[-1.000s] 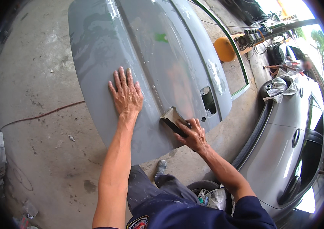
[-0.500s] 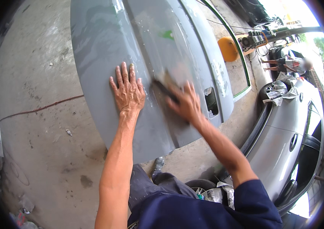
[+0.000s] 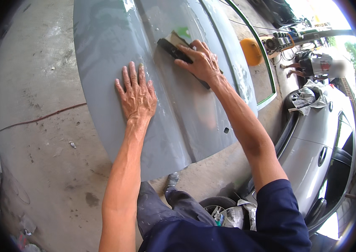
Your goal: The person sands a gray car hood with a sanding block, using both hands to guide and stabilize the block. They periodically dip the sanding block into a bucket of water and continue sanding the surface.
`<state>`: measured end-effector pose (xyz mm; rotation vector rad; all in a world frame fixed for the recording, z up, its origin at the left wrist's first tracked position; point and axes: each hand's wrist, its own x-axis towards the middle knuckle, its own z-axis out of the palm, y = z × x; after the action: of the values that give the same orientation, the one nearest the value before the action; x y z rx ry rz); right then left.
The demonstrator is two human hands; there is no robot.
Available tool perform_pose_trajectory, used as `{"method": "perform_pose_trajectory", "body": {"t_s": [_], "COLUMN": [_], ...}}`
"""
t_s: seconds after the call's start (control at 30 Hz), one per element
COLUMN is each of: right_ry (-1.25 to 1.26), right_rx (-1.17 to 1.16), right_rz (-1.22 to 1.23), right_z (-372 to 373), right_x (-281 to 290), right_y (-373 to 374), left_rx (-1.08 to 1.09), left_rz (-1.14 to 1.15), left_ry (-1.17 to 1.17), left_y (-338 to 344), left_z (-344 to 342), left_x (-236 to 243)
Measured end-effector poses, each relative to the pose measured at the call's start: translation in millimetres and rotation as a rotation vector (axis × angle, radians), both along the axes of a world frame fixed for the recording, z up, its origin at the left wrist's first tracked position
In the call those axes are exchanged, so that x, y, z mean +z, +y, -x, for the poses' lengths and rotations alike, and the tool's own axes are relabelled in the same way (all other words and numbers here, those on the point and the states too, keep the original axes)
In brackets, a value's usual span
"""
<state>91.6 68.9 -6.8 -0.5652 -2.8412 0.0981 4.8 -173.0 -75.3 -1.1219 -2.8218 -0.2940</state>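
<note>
A grey car door panel point(image 3: 102, 84) lies in front of me, with patches of primer, a green spot and a wet-looking sheen. My left hand point(image 3: 138, 96) rests flat on it, fingers spread, left of the raised crease. On the other side of that crease, my right hand point(image 3: 201, 61) grips a long black sanding block point(image 3: 171, 48). The block lies slantwise against the panel, just below the green spot. Light-coloured sheet, likely sandpaper, shows at its far edge. My right forearm covers most of the door handle opening point(image 3: 226, 130).
A green-edged window frame point(image 3: 266, 101) extends from the panel's right side. Beyond it stands a yellow tank point(image 3: 251, 51) with a compressor. A silver car point(image 3: 308, 138) is at the right, and another person point(image 3: 312, 66) stands farther off. A reddish hose point(image 3: 43, 119) crosses the concrete floor at left.
My right hand has pushed the sanding block up and away along the panel, toward the green spot. My left hand stays flat, nearly in place. The distant person has shifted slightly.
</note>
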Motion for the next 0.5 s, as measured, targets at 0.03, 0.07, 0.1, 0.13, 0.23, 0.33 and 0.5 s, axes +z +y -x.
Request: {"method": "perform_pose_trajectory", "body": {"t_s": [0.03,0.07,0.1,0.13,0.23,0.33,0.5], "right_ry": [0.056,0.091,0.146,0.106,0.083,0.038,-0.091], "right_rx": [-0.002,-0.034,-0.072,-0.083,-0.073,-0.047,0.071], "right_rz": [-0.041,-0.082,-0.131,-0.048,0.095,0.163,0.181], "right_z": [5,3,-5,-20,-102,-210,-232], "right_x": [0,-2,-4,-6,-14,-9,3], "right_y": [-2,-9,-19,-30,-87,-156,-149], "left_rx": [0.002,-0.006,-0.006,-0.01,-0.011,0.0,-0.002], "left_rz": [0.014,-0.017,0.029,0.03,0.023,0.045,0.084], "left_ry": [-0.006,0.007,-0.007,0.006,0.008,-0.003,-0.048], "left_y": [0,0,0,0,2,2,3], "left_z": [0,0,0,1,1,1,2], "left_x": [-1,-1,-2,-3,-4,-1,2]}}
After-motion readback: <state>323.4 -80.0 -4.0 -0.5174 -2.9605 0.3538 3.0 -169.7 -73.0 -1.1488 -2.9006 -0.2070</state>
